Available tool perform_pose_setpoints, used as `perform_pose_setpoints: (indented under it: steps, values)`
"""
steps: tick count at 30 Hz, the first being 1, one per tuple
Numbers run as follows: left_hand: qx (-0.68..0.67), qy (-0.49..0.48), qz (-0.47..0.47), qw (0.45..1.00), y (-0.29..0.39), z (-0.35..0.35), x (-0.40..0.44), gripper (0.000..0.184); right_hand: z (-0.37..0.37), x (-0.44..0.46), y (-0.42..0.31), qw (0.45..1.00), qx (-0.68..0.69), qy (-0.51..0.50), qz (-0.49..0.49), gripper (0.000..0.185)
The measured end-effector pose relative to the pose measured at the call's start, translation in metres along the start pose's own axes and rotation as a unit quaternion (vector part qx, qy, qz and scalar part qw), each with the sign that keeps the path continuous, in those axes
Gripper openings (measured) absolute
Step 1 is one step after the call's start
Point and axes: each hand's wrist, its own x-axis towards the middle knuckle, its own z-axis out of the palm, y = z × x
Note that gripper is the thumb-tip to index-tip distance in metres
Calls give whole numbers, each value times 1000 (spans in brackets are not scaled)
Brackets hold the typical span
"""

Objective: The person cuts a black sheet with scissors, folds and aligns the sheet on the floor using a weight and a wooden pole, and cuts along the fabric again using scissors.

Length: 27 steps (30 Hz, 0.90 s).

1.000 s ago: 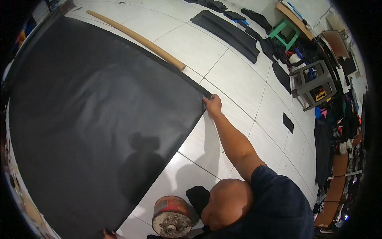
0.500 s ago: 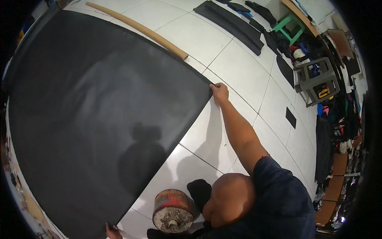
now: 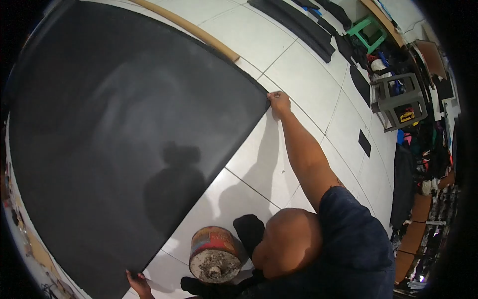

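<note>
1 green stool (image 3: 360,25), 1 grey stool (image 3: 398,101), white tiled floor (image 3: 304,74)

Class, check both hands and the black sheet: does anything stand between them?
Nothing visible does. The right hand meets the black sheet at a corner, the left hand at its edge; the red can stands aside on the tiles.

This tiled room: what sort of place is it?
Probably a workshop, perhaps for sheet material: a large black sheet lies spread out, a tan tube beside it, and a small black rectangle nearby.
</note>
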Motion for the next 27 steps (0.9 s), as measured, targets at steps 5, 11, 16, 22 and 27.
perform_pose_setpoints:
  steps: [5, 11, 16, 22, 27]
  values:
    - [-80, 23, -5, 996, -3, -10, 4, 24, -6, -5, -6, 1000, 9, -26, 15, 30]
    - [-37, 40, -5, 999, -8, -16, 16, 27, 6, 21, 25, 998, -45, -22, -44, 25]
    - [-32, 40, -2, 999, -5, -11, 5, 16, -2, 8, 14, 998, -52, -23, -29, 31]
    - [-20, 106, -1, 994, 4, 9, -8, 19, 0, 1, 2, 998, -68, -7, -3, 32]
    - [15, 62, 14, 998, -4, -4, 1, 24, 1, -3, -7, 993, -116, 8, -32, 35]
